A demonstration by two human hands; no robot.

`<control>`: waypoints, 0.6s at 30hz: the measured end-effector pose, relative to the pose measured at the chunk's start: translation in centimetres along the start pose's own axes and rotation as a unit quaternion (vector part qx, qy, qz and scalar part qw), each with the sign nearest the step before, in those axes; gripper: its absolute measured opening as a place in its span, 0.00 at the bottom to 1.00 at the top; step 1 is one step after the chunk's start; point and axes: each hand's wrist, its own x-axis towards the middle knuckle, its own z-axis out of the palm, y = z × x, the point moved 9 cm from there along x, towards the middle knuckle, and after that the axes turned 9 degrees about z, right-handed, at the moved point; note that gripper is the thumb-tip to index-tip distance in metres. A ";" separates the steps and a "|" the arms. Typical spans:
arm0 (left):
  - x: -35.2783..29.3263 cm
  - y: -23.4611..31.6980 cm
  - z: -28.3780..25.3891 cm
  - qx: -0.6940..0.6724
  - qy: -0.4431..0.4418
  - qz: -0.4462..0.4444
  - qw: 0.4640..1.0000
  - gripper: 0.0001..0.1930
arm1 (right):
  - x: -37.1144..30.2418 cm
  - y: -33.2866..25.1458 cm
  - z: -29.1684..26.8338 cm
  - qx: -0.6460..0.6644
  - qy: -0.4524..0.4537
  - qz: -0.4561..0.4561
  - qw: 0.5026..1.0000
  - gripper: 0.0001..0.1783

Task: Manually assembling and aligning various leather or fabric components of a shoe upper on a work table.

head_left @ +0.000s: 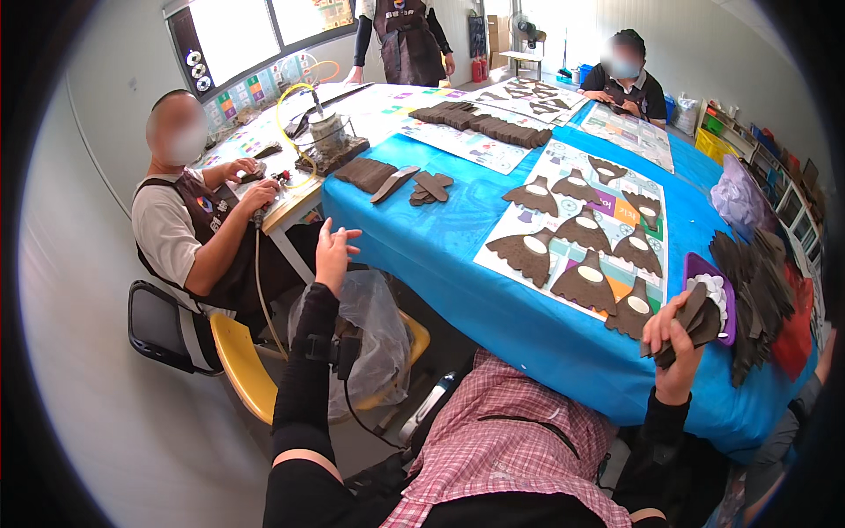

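Note:
My left hand point(334, 257) is raised just off the table's near left edge, its fingers spread and nothing in them. At the right side of the table my right hand point(671, 350) grips several flat dark brown pieces point(700, 321), fanned out above its fingers. Close beside it is a purple tray point(695, 263) with white oval pieces point(723, 302). Fan-shaped brown pieces with scalloped edges point(521, 255) lie in rows on a printed sheet point(493, 231); several bear a white oval point(590, 274).
Blue sheeting point(422, 242) covers the table. Brown strips are heaped point(739, 290) at the right, beside a lilac bag point(739, 194). A knife-shaped strip point(393, 185) rests by stacked pieces point(361, 173). At left, a co-worker point(198, 220) holds a corded tool. A yellow chair point(242, 361) stands below.

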 end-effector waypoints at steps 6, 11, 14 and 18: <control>-2.7 -1.3 3.8 -0.033 -0.089 -0.020 0.995 0.23 | -1.1 3.1 1.1 0.000 0.000 0.071 0.997 0.18; -5.6 1.1 7.8 -0.194 -0.080 -0.061 0.976 0.25 | -4.8 7.2 2.6 0.025 0.021 0.161 0.986 0.18; -0.6 3.2 -4.7 -0.224 0.212 0.091 0.947 0.20 | -9.6 11.2 5.6 0.050 -0.031 0.267 0.962 0.16; -1.5 12.6 2.6 -0.369 0.006 0.107 0.923 0.14 | -14.0 16.1 6.4 0.069 -0.078 0.365 0.925 0.15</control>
